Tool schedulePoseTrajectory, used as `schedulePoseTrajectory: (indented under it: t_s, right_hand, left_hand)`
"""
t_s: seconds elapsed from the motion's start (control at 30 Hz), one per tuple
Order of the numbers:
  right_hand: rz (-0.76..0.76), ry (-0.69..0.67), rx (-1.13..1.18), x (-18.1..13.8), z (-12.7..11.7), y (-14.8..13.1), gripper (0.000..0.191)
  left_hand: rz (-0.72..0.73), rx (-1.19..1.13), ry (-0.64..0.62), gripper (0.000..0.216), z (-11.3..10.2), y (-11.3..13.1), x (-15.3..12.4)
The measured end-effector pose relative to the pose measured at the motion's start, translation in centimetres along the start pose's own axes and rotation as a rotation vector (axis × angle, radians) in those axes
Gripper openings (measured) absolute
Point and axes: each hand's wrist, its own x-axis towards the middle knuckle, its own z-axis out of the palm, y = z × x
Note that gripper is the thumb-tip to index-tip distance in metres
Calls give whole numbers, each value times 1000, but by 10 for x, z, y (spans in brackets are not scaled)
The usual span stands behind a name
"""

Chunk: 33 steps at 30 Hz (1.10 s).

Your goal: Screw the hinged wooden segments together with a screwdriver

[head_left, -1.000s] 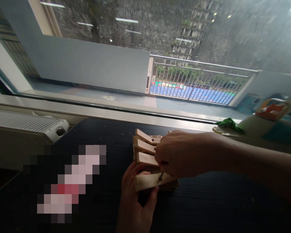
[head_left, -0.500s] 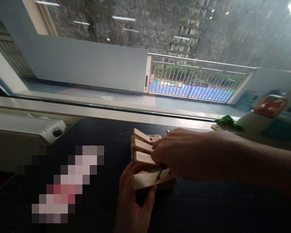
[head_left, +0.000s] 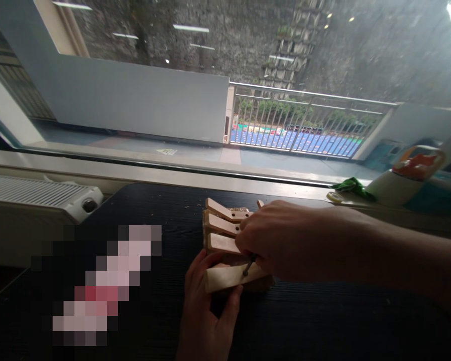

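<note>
Got a wooden block (head_left: pixel 263 286) flat on the dark surface (head_left: pixel 165 200). Pinching a pale near slat (head_left: pixel 221 281) along the block's near edge with the left hand (head_left: pixel 206 303), thumb on one side, fingers on the other. Clenching the right hand (head_left: pixel 274 235) above the block around a thin tool (head_left: pixel 248 264), tip on the near slat; can't see the handle. Seeing three slats (head_left: pixel 221 224) farther up the block, plus a green cloth (head_left: pixel 349 186) beyond it, to the right.
</note>
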Motion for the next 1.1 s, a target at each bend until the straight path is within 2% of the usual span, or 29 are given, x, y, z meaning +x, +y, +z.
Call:
schedulePoseTrajectory:
  t_s: [0.1,0.27,0.53,0.67,0.8,0.93,1.1]
  right_hand:
    - [-17,72,35,-6,2,5,11]
    - [-99,190,130,-12,7,13,9]
    - [-76,144,64,-6,7,10,10]
    - [-34,64,24,-6,6,6,16]
    - [-17,134,31,-11,5,5,9]
    - [-20,149,68,-18,4,4,16]
    - [-49,66,-88,-19,0,0,15]
  left_hand:
    - [-31,-6,-3,41,-1,2,1]
    - [-29,-18,-4,38,-2,5,3]
    - [-30,-30,15,38,-4,6,3]
    - [-22,-27,20,39,-2,5,3]
    - [-22,-14,9,42,-1,4,1]
    - [-9,1,-1,41,-1,3,1]
    - [3,7,-5,40,-2,4,2]
